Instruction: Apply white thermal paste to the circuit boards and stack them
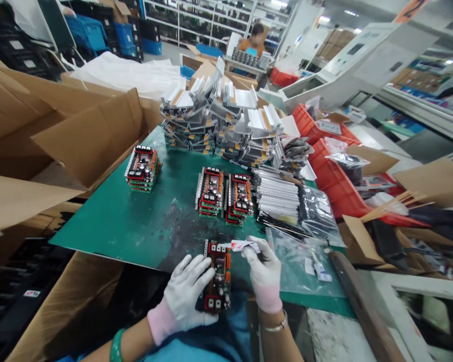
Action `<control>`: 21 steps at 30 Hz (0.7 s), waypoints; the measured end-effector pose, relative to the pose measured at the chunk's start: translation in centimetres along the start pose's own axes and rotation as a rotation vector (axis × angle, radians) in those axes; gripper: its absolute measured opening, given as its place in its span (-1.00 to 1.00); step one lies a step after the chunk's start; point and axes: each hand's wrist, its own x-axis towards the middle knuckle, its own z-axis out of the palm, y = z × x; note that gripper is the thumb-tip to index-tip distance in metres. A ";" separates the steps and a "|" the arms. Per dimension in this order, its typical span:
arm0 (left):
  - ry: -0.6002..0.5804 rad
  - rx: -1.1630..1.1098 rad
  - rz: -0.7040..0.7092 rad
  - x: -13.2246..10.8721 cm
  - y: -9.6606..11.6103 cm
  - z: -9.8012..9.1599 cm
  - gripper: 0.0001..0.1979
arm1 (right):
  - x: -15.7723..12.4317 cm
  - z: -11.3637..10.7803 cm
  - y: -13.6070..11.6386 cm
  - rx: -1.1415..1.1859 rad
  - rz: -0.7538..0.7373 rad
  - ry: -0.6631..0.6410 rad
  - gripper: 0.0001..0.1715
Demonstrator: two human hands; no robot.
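Observation:
A circuit board (222, 274) with red, orange and black parts lies at the table's front edge. My left hand (189, 291), in a white glove with a pink cuff, rests with spread fingers against the board's left side. My gloved right hand (263, 269) is closed around a small white tube (245, 245) with red print. The tube's thin nozzle points left, over the top end of the board, close to the black square parts there. Whether the tip touches them I cannot tell.
Beyond stand stacked circuit boards (210, 191), with another stack (142, 168) farther left. Metal heat sinks (219, 115) are piled at the back. Metal strips (277, 193) and plastic bags (320, 213) lie right. Cardboard boxes (94, 136) flank the left; red crates (330, 176) flank the right.

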 end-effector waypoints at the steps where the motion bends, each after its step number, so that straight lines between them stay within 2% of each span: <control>1: 0.018 -0.017 -0.017 -0.1 0.1 0.3 -0.30 | -0.1 0.1 -0.1 -0.024 -0.028 -0.016 -0.75; 5: 0.115 -0.063 -0.045 -0.3 0.5 1.5 -0.43 | -0.3 0.7 -0.7 -0.107 -0.138 -0.080 -0.83; 10: 0.137 -0.071 -0.052 -0.7 0.4 2.2 -0.45 | -0.2 0.9 -1.2 -0.193 -0.240 -0.114 -0.86; 17: 0.129 -0.064 -0.031 -0.3 0.3 1.6 -0.47 | 0.0 1.9 -2.1 -0.247 -0.347 -0.204 -0.88; 21: 0.095 -0.033 0.009 0.1 0.2 1.0 -0.46 | 0.3 1.7 -2.4 -0.282 -0.420 -0.191 -0.90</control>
